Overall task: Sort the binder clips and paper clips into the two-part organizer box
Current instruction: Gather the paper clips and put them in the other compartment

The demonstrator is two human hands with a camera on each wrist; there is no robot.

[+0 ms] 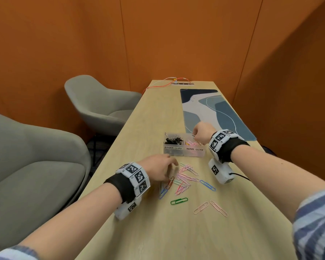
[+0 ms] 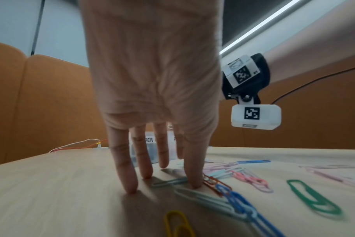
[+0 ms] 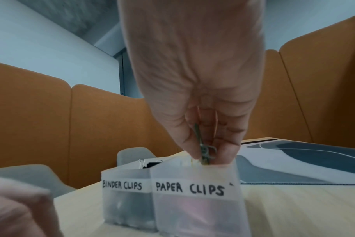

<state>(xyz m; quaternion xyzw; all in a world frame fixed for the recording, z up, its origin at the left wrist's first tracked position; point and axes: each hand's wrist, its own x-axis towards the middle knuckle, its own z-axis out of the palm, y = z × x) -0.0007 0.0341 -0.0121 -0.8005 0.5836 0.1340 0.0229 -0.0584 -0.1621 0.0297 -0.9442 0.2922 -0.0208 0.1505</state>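
Observation:
The translucent two-part organizer box [image 1: 184,153] [image 3: 172,208] stands mid-table, labelled BINDER CLIPS and PAPER CLIPS. Black binder clips [image 1: 174,140] fill its left part; pink paper clips [image 1: 190,143] lie in its right part. My right hand [image 1: 195,135] [image 3: 206,154] hovers over the right part and pinches a few paper clips [image 3: 205,150] at its rim. My left hand [image 1: 167,171] [image 2: 164,160] reaches down with straight, spread fingers, its fingertips [image 2: 195,182] touching the table at the left edge of a loose pile of coloured paper clips [image 1: 186,177] [image 2: 243,178]. It holds nothing.
A green clip [image 1: 179,201], two pink clips [image 1: 210,207] and a blue clip [image 1: 207,185] lie apart from the pile. A patterned desk mat [image 1: 214,113] lies behind the box. Two grey chairs [image 1: 101,104] stand left of the table. An orange cable [image 1: 158,85] runs at the far end.

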